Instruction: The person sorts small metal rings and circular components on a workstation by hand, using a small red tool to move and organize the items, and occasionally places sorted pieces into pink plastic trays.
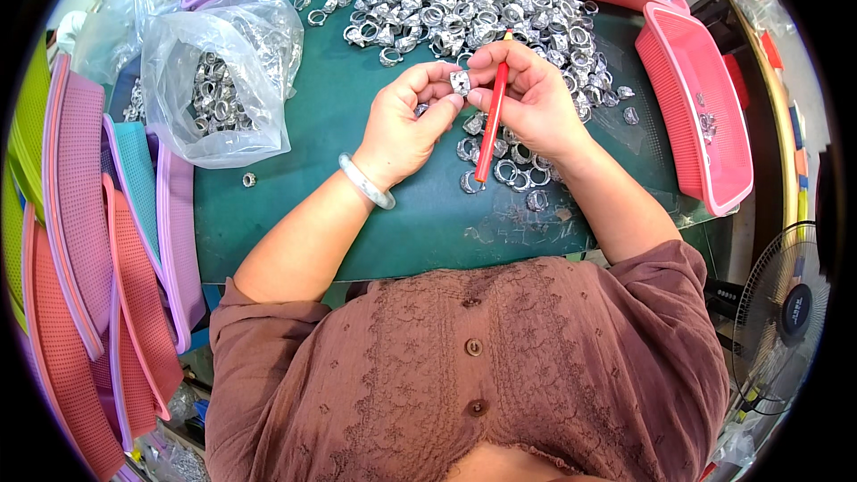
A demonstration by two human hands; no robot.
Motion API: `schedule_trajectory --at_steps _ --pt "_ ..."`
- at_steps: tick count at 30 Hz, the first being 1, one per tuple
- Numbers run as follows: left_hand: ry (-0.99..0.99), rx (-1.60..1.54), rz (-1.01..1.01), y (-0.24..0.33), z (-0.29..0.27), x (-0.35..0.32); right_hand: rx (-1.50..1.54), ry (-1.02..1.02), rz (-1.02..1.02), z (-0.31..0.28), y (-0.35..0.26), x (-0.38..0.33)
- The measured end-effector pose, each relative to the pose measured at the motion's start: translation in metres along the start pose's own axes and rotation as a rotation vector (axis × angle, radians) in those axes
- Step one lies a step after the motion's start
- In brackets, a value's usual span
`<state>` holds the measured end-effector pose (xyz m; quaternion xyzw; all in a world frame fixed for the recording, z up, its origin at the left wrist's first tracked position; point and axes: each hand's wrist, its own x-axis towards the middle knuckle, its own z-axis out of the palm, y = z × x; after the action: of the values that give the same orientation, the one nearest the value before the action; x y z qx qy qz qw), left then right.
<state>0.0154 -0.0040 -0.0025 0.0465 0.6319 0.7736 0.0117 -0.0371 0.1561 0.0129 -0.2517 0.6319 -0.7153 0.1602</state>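
Observation:
Between the fingertips of my left hand (406, 120) a silver ring (460, 83) is pinched, its patterned face turned up. My right hand (531, 98) meets it there, thumb and finger close against the ring's edge. A red pencil (491, 125) lies across the fingers of that same right hand, one end pointing away and the other toward me. Another ring (421, 110) shows partly under the left fingers. Beyond both hands spreads a large heap of silver rings (464, 4), and several loose rings (511, 174) lie below the right hand.
A clear plastic bag (241, 138) with rings stands at left on the green table (321, 214). A pink basket (723, 161) with a few rings sits at right. Stacked coloured baskets (80, 196) crowd the left edge; a fan (786, 312) stands at lower right.

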Motion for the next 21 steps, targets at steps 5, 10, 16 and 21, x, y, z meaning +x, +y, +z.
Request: schedule_trajectory --at_steps 5,10,16,21 --pt "-0.006 0.019 0.028 0.0004 0.0001 0.0001 -0.003 0.011 0.005 0.0002 -0.0015 -0.0005" --pt "-0.002 0.049 0.046 -0.0031 -0.0013 0.0006 -0.006 0.02 0.008 0.0012 -0.0026 -0.0008" --pt "-0.006 0.039 0.031 -0.0031 -0.0007 0.0006 -0.011 0.035 0.036 0.0017 -0.0048 -0.0007" --pt "-0.019 -0.062 -0.086 0.0002 -0.0028 0.0004 0.008 0.043 0.042 0.002 -0.0047 -0.0003"
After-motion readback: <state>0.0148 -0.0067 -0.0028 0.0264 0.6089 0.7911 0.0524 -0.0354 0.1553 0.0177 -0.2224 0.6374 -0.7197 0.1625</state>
